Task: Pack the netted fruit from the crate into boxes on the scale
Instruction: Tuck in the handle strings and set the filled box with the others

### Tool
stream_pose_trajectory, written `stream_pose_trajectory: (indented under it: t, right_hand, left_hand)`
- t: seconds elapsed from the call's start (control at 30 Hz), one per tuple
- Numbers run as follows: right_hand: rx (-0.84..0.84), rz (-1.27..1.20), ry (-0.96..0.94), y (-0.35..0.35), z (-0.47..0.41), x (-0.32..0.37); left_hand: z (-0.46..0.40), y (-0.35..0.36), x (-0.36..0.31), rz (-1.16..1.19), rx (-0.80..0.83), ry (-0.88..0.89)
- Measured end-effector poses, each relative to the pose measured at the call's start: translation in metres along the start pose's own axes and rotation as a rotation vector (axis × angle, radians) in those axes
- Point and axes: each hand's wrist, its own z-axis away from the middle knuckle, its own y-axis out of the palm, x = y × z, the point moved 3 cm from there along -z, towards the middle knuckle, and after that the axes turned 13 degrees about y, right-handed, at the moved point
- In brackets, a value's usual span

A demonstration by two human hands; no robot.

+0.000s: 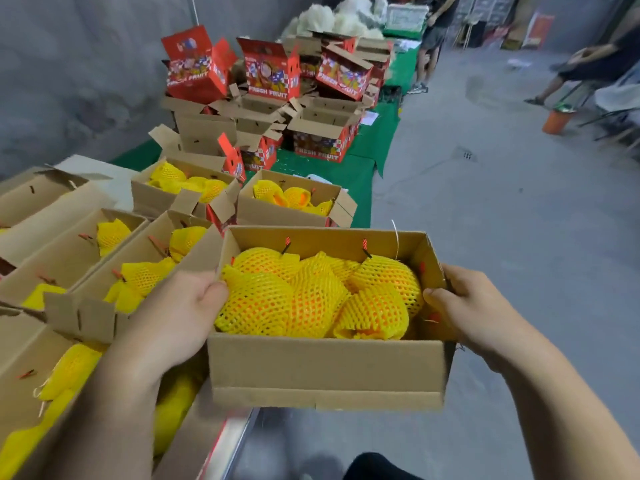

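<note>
I hold an open cardboard box (325, 372) in the air beside the table, over the grey floor. It is filled with several fruits in yellow foam netting (311, 299). My left hand (173, 313) grips the box's left wall, thumb hooked over the rim against the netting. My right hand (464, 306) grips the right wall, thumb over the rim. No scale or crate shows in view.
Several open boxes holding netted fruit (138, 282) line the table at left. Further back stand two more filled boxes (294, 202) on a green cloth (363, 168), then a pile of red "FRESH FRUIT" cartons (270, 74). People stand and sit at far right near an orange bucket (557, 121).
</note>
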Motion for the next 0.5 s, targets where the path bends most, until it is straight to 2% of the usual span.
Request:
stream_pose_trajectory:
  t: [0.13,0.2,0.3,0.4,0.5]
  right_hand:
    - [0.096,-0.156,0.074,0.026,-0.079,0.009]
    - [0.197,-0.254,0.154,0.052,-0.123,0.011]
    - [0.250,-0.325,0.308,0.093,-0.186,0.012]
    - [0.283,-0.378,0.422,0.132,-0.221,0.015]
    - [0.307,-0.436,0.529,0.172,-0.235,0.012]
  left_hand:
    - [-0.082,0.002,0.023,-0.085,0.026,-0.061]
    - [-0.125,0.003,0.038,-0.106,0.050,-0.118]
    - [-0.187,0.007,0.065,-0.123,0.105,-0.201]
    - [-0.241,0.017,0.094,-0.187,0.154,-0.310]
    - [-0.260,0.047,0.128,-0.196,0.109,-0.444]
